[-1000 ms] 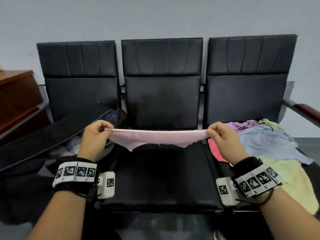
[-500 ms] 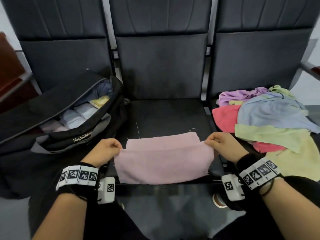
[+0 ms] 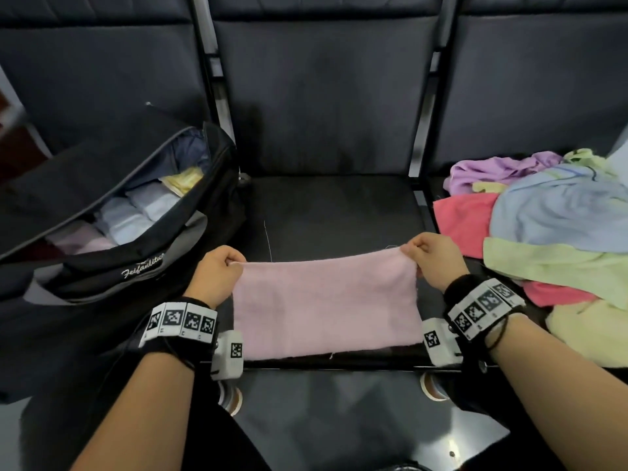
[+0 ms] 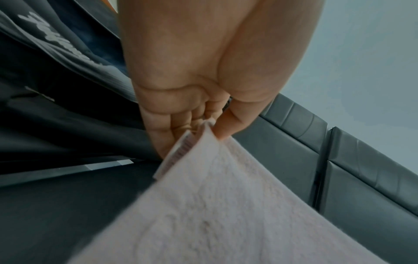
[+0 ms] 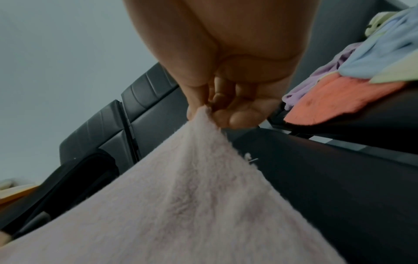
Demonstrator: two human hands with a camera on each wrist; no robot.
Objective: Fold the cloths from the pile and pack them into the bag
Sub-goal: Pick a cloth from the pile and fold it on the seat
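Observation:
A pale pink cloth (image 3: 326, 307) is stretched between my two hands over the front of the middle seat (image 3: 339, 212), its near edge lying on the seat's front. My left hand (image 3: 222, 268) pinches its top left corner (image 4: 204, 128), and my right hand (image 3: 430, 254) pinches its top right corner (image 5: 203, 111). The open black bag (image 3: 112, 212) lies on the left seat with several folded cloths (image 3: 136, 212) inside. The pile of loose cloths (image 3: 550, 226), purple, red, blue, green and yellow, covers the right seat.
Three black seat backs (image 3: 323, 90) stand behind. Metal bars (image 3: 419, 147) separate the seats. A loose thread (image 3: 266, 239) lies on the middle seat. My shoes (image 3: 231, 397) show below the seat's front edge.
My hands lowered the pink cloth from held up in the air onto the front of the middle seat. My view tipped down toward the seats.

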